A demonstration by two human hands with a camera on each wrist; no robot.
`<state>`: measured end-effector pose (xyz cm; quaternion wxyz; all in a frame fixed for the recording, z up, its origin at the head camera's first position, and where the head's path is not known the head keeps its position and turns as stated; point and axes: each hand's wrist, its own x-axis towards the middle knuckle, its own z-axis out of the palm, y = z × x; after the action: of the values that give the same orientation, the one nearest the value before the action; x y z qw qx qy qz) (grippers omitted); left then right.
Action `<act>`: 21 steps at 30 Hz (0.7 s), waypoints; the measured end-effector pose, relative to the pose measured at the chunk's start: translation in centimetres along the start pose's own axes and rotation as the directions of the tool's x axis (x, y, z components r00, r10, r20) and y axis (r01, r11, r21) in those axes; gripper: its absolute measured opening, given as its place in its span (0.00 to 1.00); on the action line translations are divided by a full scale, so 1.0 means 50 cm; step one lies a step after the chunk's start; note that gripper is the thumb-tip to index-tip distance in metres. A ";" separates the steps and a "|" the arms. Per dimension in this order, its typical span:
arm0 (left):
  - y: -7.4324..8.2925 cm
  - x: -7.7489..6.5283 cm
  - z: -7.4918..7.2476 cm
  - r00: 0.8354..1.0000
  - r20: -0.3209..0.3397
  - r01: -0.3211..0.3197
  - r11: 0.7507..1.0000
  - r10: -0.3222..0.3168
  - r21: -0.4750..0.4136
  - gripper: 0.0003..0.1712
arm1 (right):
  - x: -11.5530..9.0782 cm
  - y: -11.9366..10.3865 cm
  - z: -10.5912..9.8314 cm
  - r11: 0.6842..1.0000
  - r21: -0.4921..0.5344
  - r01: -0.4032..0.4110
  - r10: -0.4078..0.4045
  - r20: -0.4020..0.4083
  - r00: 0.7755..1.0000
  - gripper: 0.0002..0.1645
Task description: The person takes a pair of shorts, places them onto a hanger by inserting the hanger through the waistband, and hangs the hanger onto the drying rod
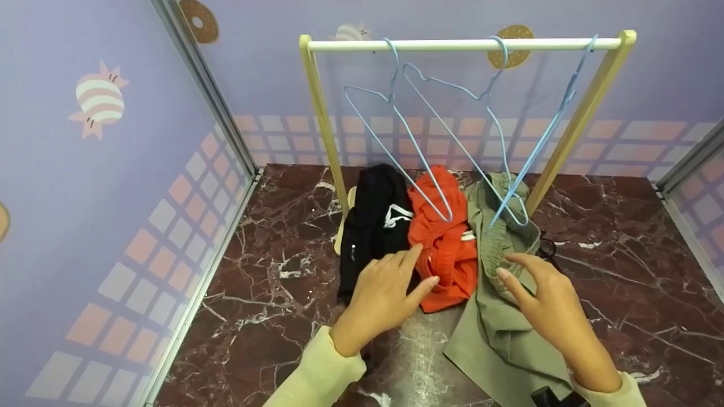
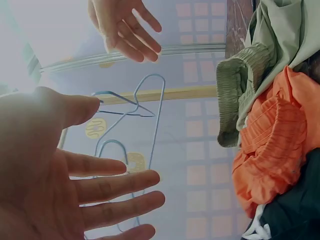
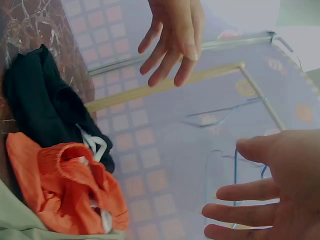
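My left hand [image 1: 384, 291] hovers above the orange garment [image 1: 444, 237], its fingers relaxed and holding nothing. The right hand [image 1: 546, 294], also bare of any object, hangs over the olive-green garment [image 1: 492, 316] with fingers spread. To the left lies a black garment [image 1: 370, 220] with a white drawstring. Elastic waistbands show on the orange garment [image 2: 275, 140] and the green one [image 2: 245, 85] in the left wrist view. Three blue hangers hang from the rack: a left one [image 1: 421, 152], a middle one [image 1: 498, 113] and a right one [image 1: 543, 138] turned edge-on.
The rack has a white rail [image 1: 452, 44] and wooden posts [image 1: 322, 118]. It stands on a dark red marbled surface [image 1: 271, 299] by a patterned back wall [image 1: 271, 85]. A side panel [image 1: 113, 198] rises at left. A black object [image 1: 557, 397] shows below the right wrist.
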<state>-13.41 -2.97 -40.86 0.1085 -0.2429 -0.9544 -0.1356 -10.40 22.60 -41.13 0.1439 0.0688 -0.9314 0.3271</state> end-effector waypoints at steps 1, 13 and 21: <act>0.000 0.000 0.002 1.000 -0.006 0.000 1.000 0.000 -0.007 0.36 | 0.001 0.005 0.003 1.000 0.007 -0.001 0.001 -0.019 1.000 0.23; -0.002 0.002 0.031 0.994 -0.098 -0.044 0.998 0.039 -0.051 0.26 | 0.004 0.058 0.034 0.989 0.035 -0.144 0.145 -0.053 0.988 0.23; -0.001 0.008 0.055 0.998 -0.055 -0.017 0.991 0.010 -0.136 0.18 | 0.008 0.073 0.054 0.971 0.053 -0.233 0.237 -0.067 0.969 0.24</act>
<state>-14.18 -1.96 -43.32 0.1185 -0.2525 -0.9379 -0.2065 -12.20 23.73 -45.19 0.1365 -0.0507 -0.9196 0.3648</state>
